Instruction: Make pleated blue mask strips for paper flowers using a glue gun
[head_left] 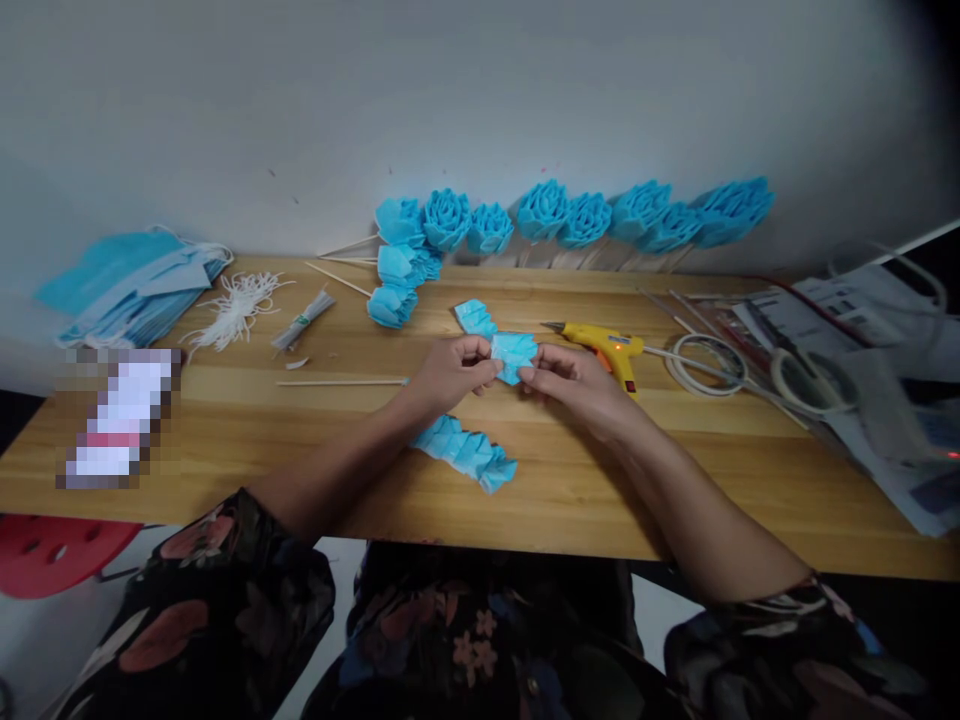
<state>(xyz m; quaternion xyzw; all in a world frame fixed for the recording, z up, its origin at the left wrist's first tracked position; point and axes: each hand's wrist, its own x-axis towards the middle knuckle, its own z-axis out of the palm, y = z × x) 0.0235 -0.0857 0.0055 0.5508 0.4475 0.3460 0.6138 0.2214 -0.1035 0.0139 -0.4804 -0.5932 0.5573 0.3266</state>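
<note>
Between my two hands is a pleated blue strip [514, 356] that looks like folded face-mask fabric. My left hand [461, 368] pinches its left edge, and my right hand [566, 378] pinches its right edge. Just behind them lies another pleated blue piece [475, 317]; whether it joins the held strip I cannot tell. A longer folded blue strip [469, 455] rests on the table nearer to me, partly behind my left forearm. A thin wooden stick [337, 382] runs leftward from behind my left hand. Beside my right hand lies a yellow glue gun [604, 344] with a small orange light.
Several blue fabric roses [543, 210] stand along the wall, others lie on sticks [393, 305]. At left are stacked blue masks [142, 285], white ear loops [236, 308], a tied bundle of strips [303, 322] and a blurred-out phone [124, 415]. Scissors [814, 380], cables and papers crowd the right.
</note>
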